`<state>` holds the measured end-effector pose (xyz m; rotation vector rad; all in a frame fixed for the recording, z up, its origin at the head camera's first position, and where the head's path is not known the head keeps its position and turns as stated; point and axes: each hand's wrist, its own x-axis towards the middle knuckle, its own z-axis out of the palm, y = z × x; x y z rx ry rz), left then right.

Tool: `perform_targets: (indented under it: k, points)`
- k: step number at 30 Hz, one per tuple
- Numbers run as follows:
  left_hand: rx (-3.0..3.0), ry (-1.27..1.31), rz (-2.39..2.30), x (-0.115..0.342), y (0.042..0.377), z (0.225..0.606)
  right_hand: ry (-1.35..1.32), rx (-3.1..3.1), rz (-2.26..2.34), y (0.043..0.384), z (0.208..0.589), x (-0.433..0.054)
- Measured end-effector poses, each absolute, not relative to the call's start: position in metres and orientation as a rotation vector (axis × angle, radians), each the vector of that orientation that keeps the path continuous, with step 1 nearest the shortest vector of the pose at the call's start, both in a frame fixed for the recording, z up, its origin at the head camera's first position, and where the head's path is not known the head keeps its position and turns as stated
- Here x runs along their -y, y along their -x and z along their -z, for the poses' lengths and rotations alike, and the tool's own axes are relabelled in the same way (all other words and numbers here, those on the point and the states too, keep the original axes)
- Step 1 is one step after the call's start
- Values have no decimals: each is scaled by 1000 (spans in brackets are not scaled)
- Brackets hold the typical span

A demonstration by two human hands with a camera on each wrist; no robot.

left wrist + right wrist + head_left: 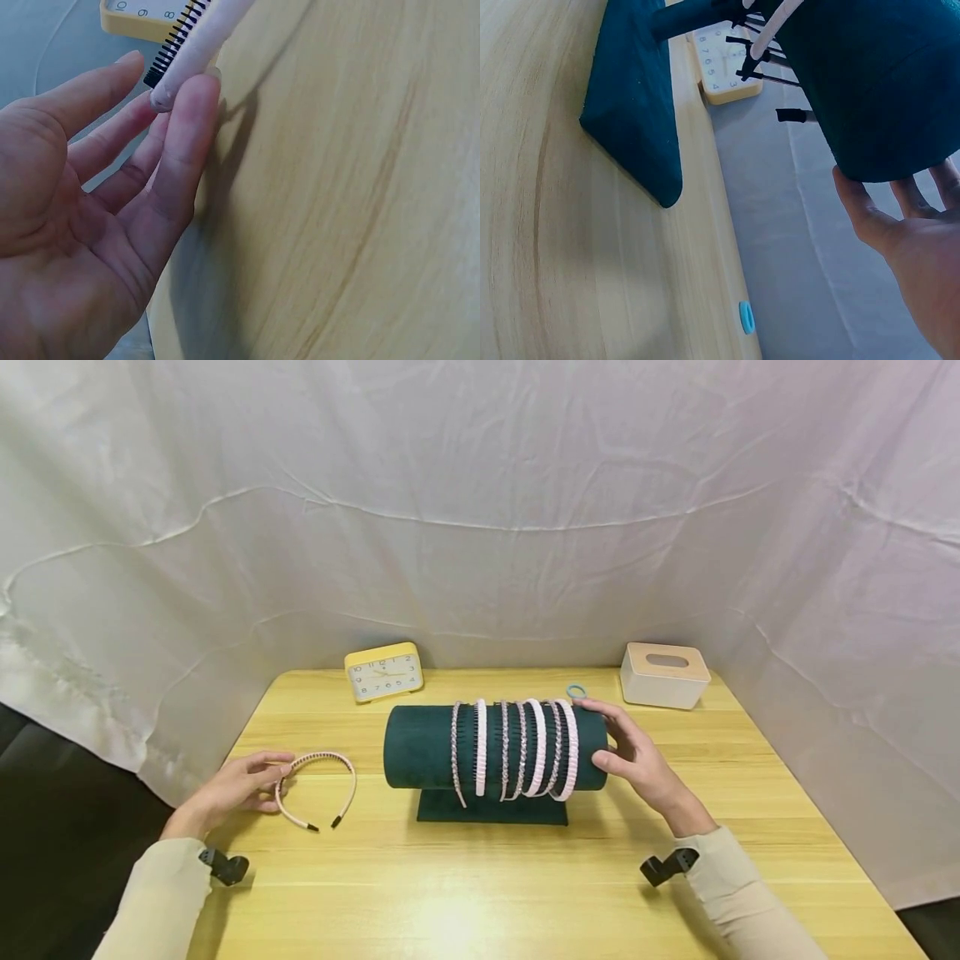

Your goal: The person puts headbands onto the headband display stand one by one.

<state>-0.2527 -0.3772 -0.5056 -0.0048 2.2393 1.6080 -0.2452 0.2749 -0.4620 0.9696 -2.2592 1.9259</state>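
At the left, my left hand [243, 781] holds a pale pink headband [352, 777] between its fingers. In the left wrist view, the headband [206, 41] shows black comb teeth on its inner side, and the thumb stands apart from it. A dark green velvet headband stand [423, 747], a horizontal roll on a flat base, is in the middle. Several headbands, some plain pink ones [481, 747] and some glittery braided ones [455, 747], hang over the roll. My right hand [641, 760] grips the roll's right end, thumb in front and fingers behind; its fingertips touch the end in the right wrist view.
A yellow alarm clock [384, 672] stands at the back left of the wooden table [360, 893]. At the back right is a white tissue box [663, 681] with a wooden lid. A small blue ring [576, 692] lies behind the stand. White curtains enclose the table's back and sides.
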Motion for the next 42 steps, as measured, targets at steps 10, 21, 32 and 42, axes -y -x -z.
perform_targets:
  k: [10,21,32,42]
  points:
    - [-2193,27,-1678,382,251,509,-978,2248,-1926,247,465,-276]
    - [-2150,-28,-1782,387,248,514,-962,2257,-1918,244,461,-274]
    - [-2043,-188,-1832,392,241,515,-971,2254,-1920,247,464,-276]
    - [-2035,-223,-1873,396,240,515,-961,2257,-1922,246,462,-275]
